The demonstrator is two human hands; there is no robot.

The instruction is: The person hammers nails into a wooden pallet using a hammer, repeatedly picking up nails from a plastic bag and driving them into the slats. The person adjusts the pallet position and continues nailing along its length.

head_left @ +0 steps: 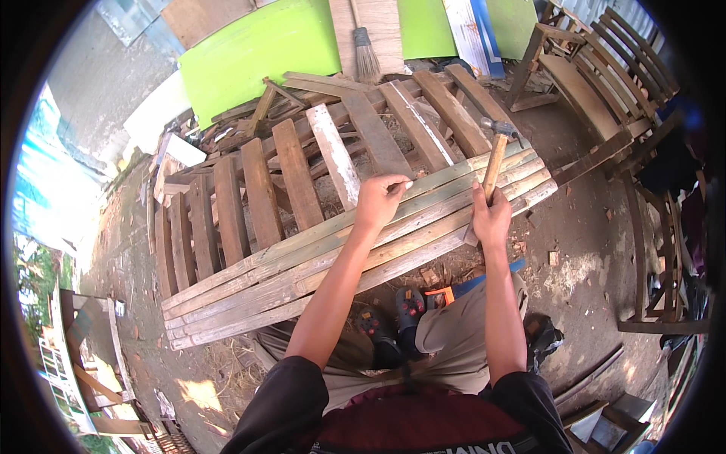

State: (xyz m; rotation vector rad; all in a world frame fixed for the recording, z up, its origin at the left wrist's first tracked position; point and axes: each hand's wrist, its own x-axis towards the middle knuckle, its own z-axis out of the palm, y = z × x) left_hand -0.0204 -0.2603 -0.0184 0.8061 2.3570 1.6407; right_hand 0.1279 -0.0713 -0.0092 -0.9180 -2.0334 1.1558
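My left hand [378, 200] pinches a nail [402, 182] upright on the greenish slats [302, 257] lying across the wooden pallet [295, 174]. My right hand [491, 219] has a closed grip on the hammer [495, 155], raised just beside.

Bright daylight, soft shadows, sharp centre, fisheye-bent dark rim

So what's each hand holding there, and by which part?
The right hand grips a hammer low on its wooden handle. The left hand pinches something thin, probably a nail, against the long slats.
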